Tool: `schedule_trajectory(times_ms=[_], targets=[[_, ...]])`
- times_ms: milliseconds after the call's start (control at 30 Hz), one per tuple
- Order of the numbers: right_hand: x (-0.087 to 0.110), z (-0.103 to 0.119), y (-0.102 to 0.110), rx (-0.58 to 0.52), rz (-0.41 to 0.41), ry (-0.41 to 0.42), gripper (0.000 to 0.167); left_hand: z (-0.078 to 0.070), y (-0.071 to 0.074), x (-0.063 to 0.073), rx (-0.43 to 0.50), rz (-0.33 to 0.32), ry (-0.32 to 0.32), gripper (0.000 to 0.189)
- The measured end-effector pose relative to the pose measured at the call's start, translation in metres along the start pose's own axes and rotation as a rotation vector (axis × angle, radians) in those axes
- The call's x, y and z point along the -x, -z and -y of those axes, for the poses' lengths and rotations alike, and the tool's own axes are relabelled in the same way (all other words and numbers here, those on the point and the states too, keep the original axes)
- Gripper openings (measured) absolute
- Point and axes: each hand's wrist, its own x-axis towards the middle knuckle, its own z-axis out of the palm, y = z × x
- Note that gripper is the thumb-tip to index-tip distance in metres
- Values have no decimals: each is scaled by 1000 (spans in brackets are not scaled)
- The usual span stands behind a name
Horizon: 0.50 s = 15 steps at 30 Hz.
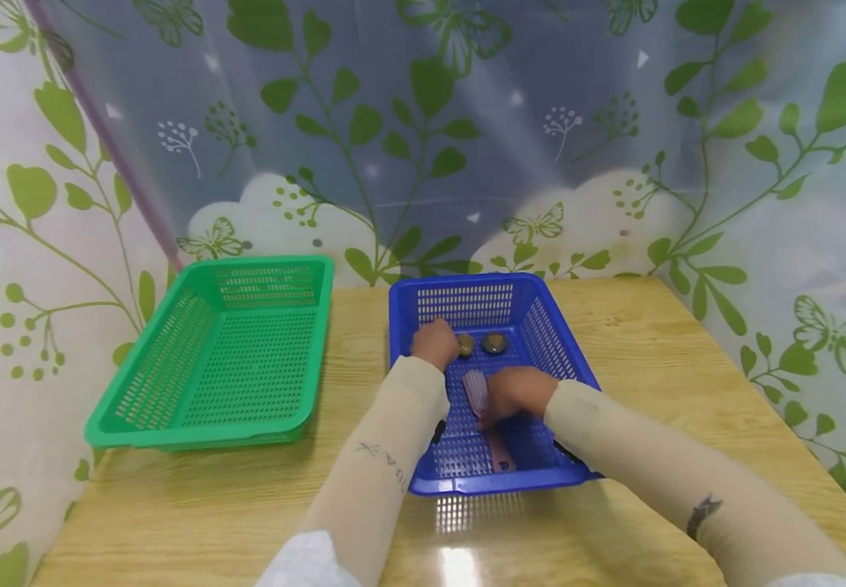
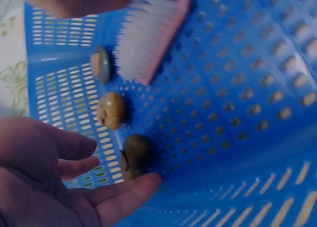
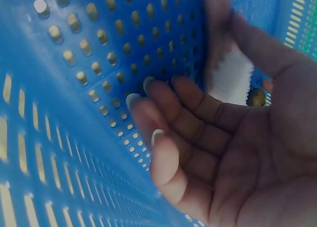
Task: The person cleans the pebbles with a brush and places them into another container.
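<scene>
A brush [image 1: 476, 391] with a pink handle and pale bristles lies in the blue basket [image 2: 237, 73]. My right hand [image 1: 518, 393] is over the brush's middle, thumb beside it, fingers loosely bent; the right wrist view shows nothing in the palm [image 3: 247, 162]. Whether the thumb touches the brush is hard to tell. Further back are rounded, glossy, stone-like pieces: a grey one [image 2: 103, 64], a tan one [image 2: 113, 110] and a dark brown one [image 2: 136, 155]. Beside the dark brown piece, my left hand [image 2: 49, 172] has its fingers extended, one fingertip just below it.
A green basket [image 1: 206, 443] stands to the left on the wooden table [image 1: 174, 522]. The blue basket's perforated walls [image 3: 59, 172] rise around both hands. A patterned curtain [image 1: 364, 130] hangs behind the table.
</scene>
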Motion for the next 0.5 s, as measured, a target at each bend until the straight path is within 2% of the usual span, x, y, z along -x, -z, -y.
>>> schedule_trajectory(times_ms=[133, 267, 367, 500], targets=[[-2, -2, 2, -91, 20, 18, 30, 2, -3, 5, -41, -84, 4, 28], [-4, -9, 4, -243, 53, -6, 22, 2, -10, 1, -79, -131, 36, 29], [-4, -14, 5, -315, 66, -38, 17, 1, -23, -5, -119, -181, 46, 32], [-7, -15, 4, -355, 70, -63, 14, 3, -41, -14, -191, -225, 75, 36]])
